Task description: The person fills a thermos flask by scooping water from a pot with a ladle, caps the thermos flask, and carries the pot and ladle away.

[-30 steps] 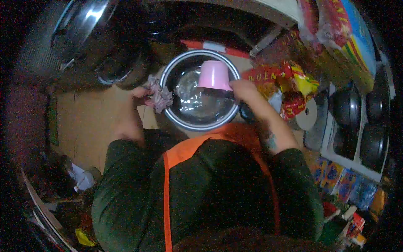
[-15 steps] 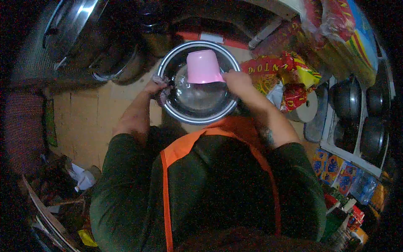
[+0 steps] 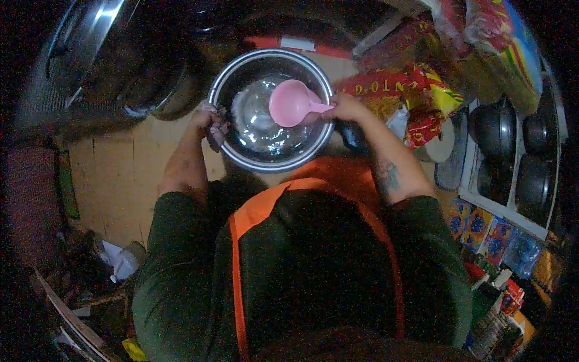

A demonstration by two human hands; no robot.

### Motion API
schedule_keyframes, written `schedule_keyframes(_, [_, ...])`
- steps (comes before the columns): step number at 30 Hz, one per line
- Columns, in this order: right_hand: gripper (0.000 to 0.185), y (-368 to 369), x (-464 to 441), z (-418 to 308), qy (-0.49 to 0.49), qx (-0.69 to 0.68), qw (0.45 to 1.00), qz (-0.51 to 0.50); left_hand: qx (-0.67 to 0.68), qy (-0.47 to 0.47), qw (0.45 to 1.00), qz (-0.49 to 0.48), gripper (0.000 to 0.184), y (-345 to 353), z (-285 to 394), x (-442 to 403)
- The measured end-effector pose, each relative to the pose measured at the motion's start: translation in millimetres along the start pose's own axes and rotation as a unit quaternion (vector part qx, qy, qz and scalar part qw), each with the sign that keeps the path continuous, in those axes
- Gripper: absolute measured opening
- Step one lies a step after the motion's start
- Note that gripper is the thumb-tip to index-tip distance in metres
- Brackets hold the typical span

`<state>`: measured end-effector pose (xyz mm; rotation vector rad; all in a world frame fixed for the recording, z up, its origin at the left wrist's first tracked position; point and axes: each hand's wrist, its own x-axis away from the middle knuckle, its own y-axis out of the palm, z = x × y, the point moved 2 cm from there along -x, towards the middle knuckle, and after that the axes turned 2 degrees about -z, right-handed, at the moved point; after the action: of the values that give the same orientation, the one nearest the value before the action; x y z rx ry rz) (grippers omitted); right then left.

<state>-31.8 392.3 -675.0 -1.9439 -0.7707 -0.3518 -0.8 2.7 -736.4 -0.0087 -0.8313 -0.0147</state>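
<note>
A large round metal pot (image 3: 253,164) with shiny clear liquid, apparently water, stands below me. My left hand (image 3: 206,119) is closed on a greyish cloth (image 3: 219,129) against the pot's left rim. At the opposite rim, my right hand (image 3: 348,110) grips the handle of a pink plastic dipper (image 3: 292,104). The dipper's bowl is over the right half of the pot, its round opening facing up toward me. Whether it holds liquid I cannot tell.
Red and yellow printed plastic packaging (image 3: 416,90) lies right of the pot. Farther right, a rack (image 3: 461,175) holds several dark round pans (image 3: 496,136). Stacked printed bags (image 3: 506,54) stand at the upper right. A white jug-like container (image 3: 125,265) sits at lower left.
The dipper has turned from bottom-up to opening-up over the pot. The pot and both hands appear shifted slightly left and up in view.
</note>
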Motion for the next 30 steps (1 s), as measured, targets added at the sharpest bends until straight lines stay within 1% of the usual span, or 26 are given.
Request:
schedule_keyframes(1, [0.040, 4, -4, 8, -0.003, -0.030, 1.000, -0.009, -0.009, 0.022, 1.000, -0.017, 0.019, 1, -5, -8])
schedule_keyframes(2, [0.040, 3, -2, 8, -0.001, -0.026, 1.000, -0.008, -0.007, 0.023, 1.000, -0.020, 0.019, -4, -10, -22])
schedule_keyframes(3, [0.038, 2, -1, 5, -0.009, -0.040, 0.999, -0.021, -0.015, 0.025, 0.998, -0.062, 0.019, -9, -13, -35])
schedule_keyframes(4, [0.035, 5, 0, -10, -0.015, -0.052, 0.998, -0.036, -0.019, 0.026, 0.994, -0.106, 0.020, -26, -23, -41])
schedule_keyframes(5, [0.035, -2, 6, -20, -0.017, -0.050, 0.998, -0.039, -0.016, 0.025, 0.994, -0.104, 0.020, -25, -20, -37])
schedule_keyframes(7, [0.025, -20, 27, -45, -0.107, 0.090, 0.990, -0.006, 0.027, 0.009, 0.990, -0.135, 0.022, -16, -8, -21])
schedule_keyframes(8, [0.025, -17, 27, -47, -0.109, 0.095, 0.989, -0.008, 0.031, 0.011, 0.990, -0.134, 0.022, -18, -14, -27])
schedule_keyframes(10, [0.018, -12, 26, -48, -0.080, 0.220, 0.972, 0.035, -0.004, 0.043, 0.999, 0.019, 0.023, -27, -29, -49])
schedule_keyframes(11, [0.018, -9, 27, -52, -0.080, 0.224, 0.971, 0.032, 0.001, 0.041, 0.999, 0.018, 0.023, -25, -27, -45])
schedule_keyframes(12, [0.018, -8, 27, -57, -0.080, 0.219, 0.971, 0.042, -0.034, 0.041, 0.997, 0.061, 0.018, -21, -15, -35])
schedule_keyframes(13, [0.019, -3, 29, -64, -0.081, 0.219, 0.971, 0.053, -0.064, 0.042, 0.992, 0.105, 0.019, -22, -10, -22])
schedule_keyframes(14, [0.019, 2, 32, -72, -0.082, 0.225, 0.969, 0.053, -0.043, 0.090, 0.993, 0.063, 0.016, -22, -10, -11])
schedule_keyframes(16, [0.022, 7, 37, -81, -0.033, 0.235, 0.971, 0.040, -0.038, 0.091, 0.993, 0.066, 0.014, -28, -18, -21])
schedule_keyframes(17, [0.022, 12, 35, -74, -0.034, 0.239, 0.970, 0.039, -0.037, 0.088, 0.993, 0.069, 0.012, -29, -22, -24])
schedule_keyframes(18, [0.023, 18, 30, -63, -0.034, 0.226, 0.972, 0.050, -0.017, 0.098, 0.994, 0.039, 0.014, -13, 0, 17])
schedule_keyframes(20, [0.024, 21, 30, -57, -0.037, 0.222, 0.973, 0.058, 0.002, 0.107, 0.994, 0.025, 0.017, -16, -6, 5])
schedule_keyframes(21, [0.025, 21, 32, -61, -0.030, 0.238, 0.970, 0.033, 0.015, 0.114, 0.993, 0.012, 0.020, -20, -10, 4])
schedule_keyframes(22, [0.026, 22, 33, -64, -0.023, 0.254, 0.967, 0.008, 0.016, 0.112, 0.994, 0.015, 0.020, -22, -14, 3])
schedule_keyframes(24, [0.027, 20, 31, -62, -0.031, 0.249, 0.968, 0.001, -0.016, 0.143, 0.988, 0.060, 0.023, -8, 7, 26])
schedule_keyframes(25, [0.028, 18, 30, -59, -0.036, 0.245, 0.969, -0.003, -0.019, 0.139, 0.988, 0.061, 0.023, 2, 20, 40])
schedule_keyframes(27, [0.028, 19, 28, -60, -0.032, 0.239, 0.970, -0.012, -0.073, 0.100, 0.986, 0.113, 0.026, 12, 34, 66])
schedule_keyframes(28, [0.029, 20, 28, -59, -0.026, 0.234, 0.972, -0.020, -0.073, 0.100, 0.986, 0.114, 0.026, 11, 34, 62])
schedule_keyframes(30, [0.027, 17, 33, -61, -0.041, 0.222, 0.974, -0.001, -0.263, 0.181, 0.938, 0.134, 0.032, 12, 43, 54])
